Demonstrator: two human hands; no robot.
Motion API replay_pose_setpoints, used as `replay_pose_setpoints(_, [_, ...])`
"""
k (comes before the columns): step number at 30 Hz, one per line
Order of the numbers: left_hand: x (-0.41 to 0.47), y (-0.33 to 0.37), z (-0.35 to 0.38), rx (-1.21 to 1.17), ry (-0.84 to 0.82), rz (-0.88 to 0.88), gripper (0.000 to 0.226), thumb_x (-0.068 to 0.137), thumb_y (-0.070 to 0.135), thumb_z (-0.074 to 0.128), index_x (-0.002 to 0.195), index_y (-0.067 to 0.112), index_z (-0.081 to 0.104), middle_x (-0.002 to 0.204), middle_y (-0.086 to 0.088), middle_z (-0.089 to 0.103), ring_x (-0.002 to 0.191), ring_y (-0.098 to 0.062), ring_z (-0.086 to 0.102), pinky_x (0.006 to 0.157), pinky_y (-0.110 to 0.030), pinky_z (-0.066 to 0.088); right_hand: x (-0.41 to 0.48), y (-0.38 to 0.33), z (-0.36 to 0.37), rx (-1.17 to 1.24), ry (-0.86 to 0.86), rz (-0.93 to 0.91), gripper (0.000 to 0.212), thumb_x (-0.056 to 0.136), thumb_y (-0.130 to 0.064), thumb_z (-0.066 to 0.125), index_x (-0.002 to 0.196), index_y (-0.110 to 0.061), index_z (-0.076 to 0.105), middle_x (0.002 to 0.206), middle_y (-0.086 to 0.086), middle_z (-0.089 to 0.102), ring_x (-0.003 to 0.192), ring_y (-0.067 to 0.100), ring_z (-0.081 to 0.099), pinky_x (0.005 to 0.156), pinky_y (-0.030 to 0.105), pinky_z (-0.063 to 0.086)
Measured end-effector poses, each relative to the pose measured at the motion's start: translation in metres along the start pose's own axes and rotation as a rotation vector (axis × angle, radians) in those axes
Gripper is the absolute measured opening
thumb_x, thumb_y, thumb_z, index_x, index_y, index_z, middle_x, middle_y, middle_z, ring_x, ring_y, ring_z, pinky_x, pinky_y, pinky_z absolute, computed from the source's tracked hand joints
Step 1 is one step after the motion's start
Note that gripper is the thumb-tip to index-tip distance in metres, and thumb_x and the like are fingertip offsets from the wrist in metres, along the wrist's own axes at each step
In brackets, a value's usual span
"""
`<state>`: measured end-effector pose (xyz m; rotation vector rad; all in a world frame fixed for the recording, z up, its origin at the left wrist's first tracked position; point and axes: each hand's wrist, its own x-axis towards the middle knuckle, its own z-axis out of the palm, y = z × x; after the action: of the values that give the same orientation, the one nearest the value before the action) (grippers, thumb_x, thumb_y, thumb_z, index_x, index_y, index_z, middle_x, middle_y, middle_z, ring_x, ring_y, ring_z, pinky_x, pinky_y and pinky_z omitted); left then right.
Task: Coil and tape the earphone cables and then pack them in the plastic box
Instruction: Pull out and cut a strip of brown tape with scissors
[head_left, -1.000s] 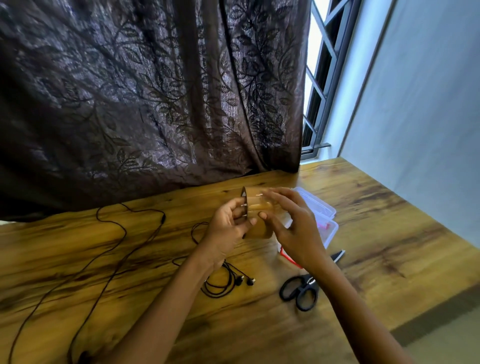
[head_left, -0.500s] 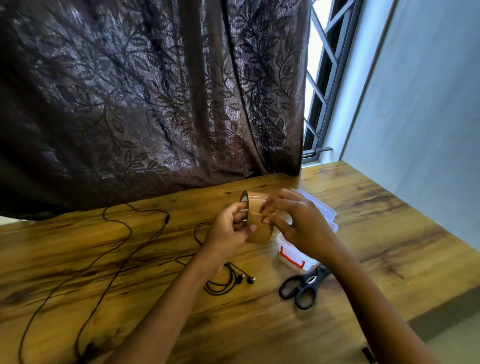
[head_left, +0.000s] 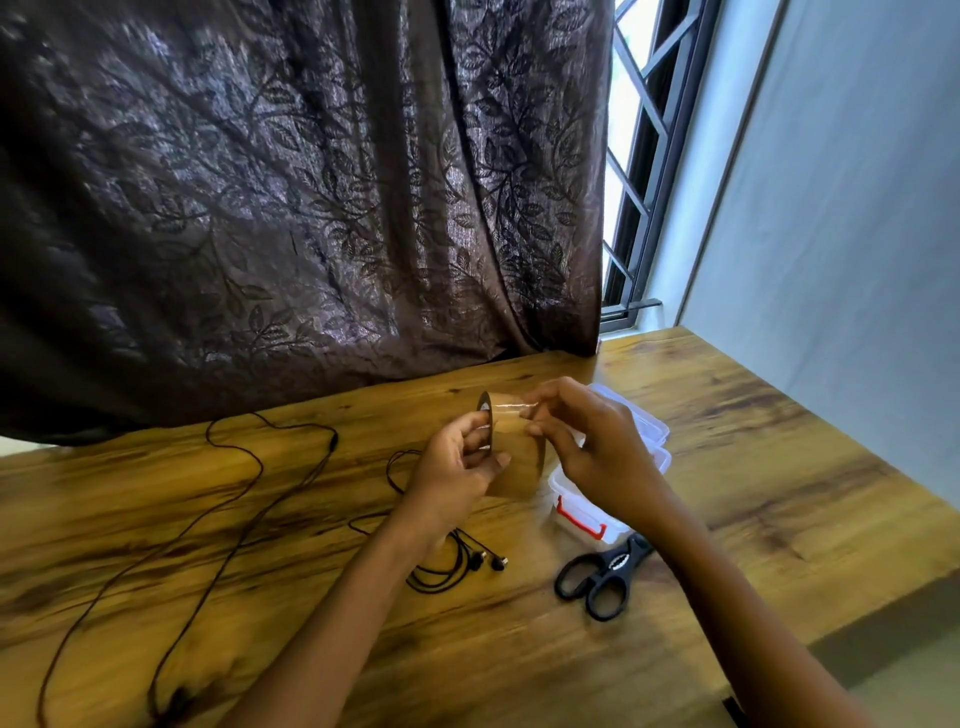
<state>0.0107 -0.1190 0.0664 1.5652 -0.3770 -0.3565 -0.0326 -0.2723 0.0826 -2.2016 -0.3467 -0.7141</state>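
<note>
I hold a roll of brown tape (head_left: 514, 457) above the wooden table (head_left: 753, 467). My left hand (head_left: 457, 467) grips the roll from the left side. My right hand (head_left: 592, 447) pinches the tape's free end at the top of the roll. A coiled black earphone cable (head_left: 452, 566) lies under my left wrist, its earbuds pointing right. A second, uncoiled black earphone cable (head_left: 234, 519) sprawls across the left of the table. The clear plastic box (head_left: 582, 514) with red latches sits behind my right hand, partly hidden.
Black-handled scissors (head_left: 602, 577) lie in front of the box. A dark leaf-patterned curtain (head_left: 311, 208) hangs along the table's far edge. A barred window (head_left: 644, 156) and a pale wall stand to the right. The table's near right edge drops to the floor.
My right hand's fingers have shifted on the roll, picking at the tape's end near the top. The view has drifted slightly, and the scissors show more fully now.
</note>
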Motion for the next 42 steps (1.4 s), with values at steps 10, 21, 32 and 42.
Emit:
replay_pose_setpoints(10, [-0.006,0.0,0.004,0.036,-0.048,0.046,0.044,0.087,-0.008,0.052,0.127,0.009,0.046,0.104,0.005,0.063,0.092,0.0,0.06,0.073,-0.01,0.05,0.008,0.004,-0.003,0.058,0.054,0.077,0.047,0.083,0.006,0.057,0.087,-0.033,0.032,0.07,-0.011,0.055,0.071,0.012,0.065,0.062,0.046,0.055])
replay_pose_setpoints(21, [-0.006,0.01,-0.002,-0.099,-0.064,-0.057,0.054,0.086,0.001,0.056,0.127,0.032,0.039,0.108,-0.004,0.062,0.092,-0.013,0.061,0.071,-0.027,0.051,0.016,-0.008,-0.004,0.22,0.022,0.098,0.037,0.086,0.005,0.057,0.084,-0.027,0.039,0.072,-0.006,0.053,0.068,0.018,0.059,0.061,0.046,0.054])
replay_pose_setpoints(32, [0.004,0.016,-0.001,-0.166,-0.153,-0.118,0.011,0.092,0.029,0.051,0.086,0.025,0.06,0.099,-0.003,0.062,0.084,-0.018,0.054,0.06,-0.025,0.048,0.008,-0.001,-0.007,0.199,-0.075,0.131,0.035,0.082,0.003,0.063,0.087,-0.025,0.043,0.074,-0.007,0.058,0.068,0.005,0.061,0.065,0.036,0.056])
replay_pose_setpoints(42, [0.003,0.013,0.014,-0.081,0.007,-0.018,0.017,0.091,0.031,0.052,0.094,0.019,0.063,0.092,-0.001,0.067,0.082,-0.012,0.059,0.068,-0.031,0.051,-0.001,0.005,-0.01,0.274,0.004,0.184,0.032,0.082,0.006,0.063,0.086,-0.021,0.045,0.074,-0.006,0.056,0.066,-0.001,0.059,0.063,0.019,0.052])
